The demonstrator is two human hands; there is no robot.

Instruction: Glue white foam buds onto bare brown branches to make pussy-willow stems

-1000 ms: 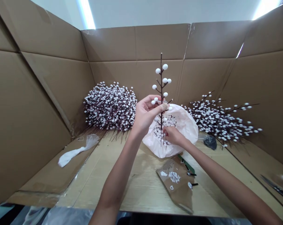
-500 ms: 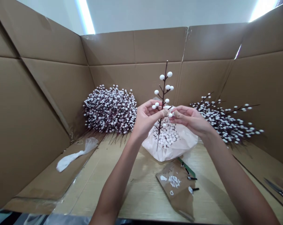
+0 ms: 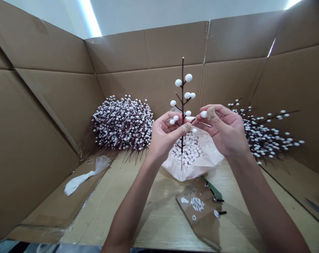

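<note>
Berry stem [image 3: 183,107]: held upright over the plastic bag [image 3: 209,153], its thin lower end overlapping the bag in view. Left hand [image 3: 163,135]: fingers closed, thumb pressed against the stem near mid-length. Right hand [image 3: 229,133]: thumb and forefinger pinched on one white ball [image 3: 204,114], which is apart from the stem and above the right part of the bag. The remaining fingers are loosely bent near the tip of a side twig; contact with the twig cannot be determined. Each thumb carries a beige wrap [image 3: 211,114].

Desk [image 3: 151,221]: pale and glossy, supporting the bag, which lies open and contains loose white balls [image 3: 192,149]. A dense bundle of berry stems [image 3: 123,123] lies left of the bag; a looser bundle [image 3: 270,135] lies to its right. A white plastic scrap [image 3: 80,181] sits left of the bag and nearer the person. A brown card [image 3: 201,219] with white smears lies directly on the near side of the bag. Cardboard walls [image 3: 122,52] rise behind the bag and at both sides.

Stem finish: dark brown, with short angled twigs; most visible twigs end in smooth white balls, while one upper-left twig is bare.
</note>
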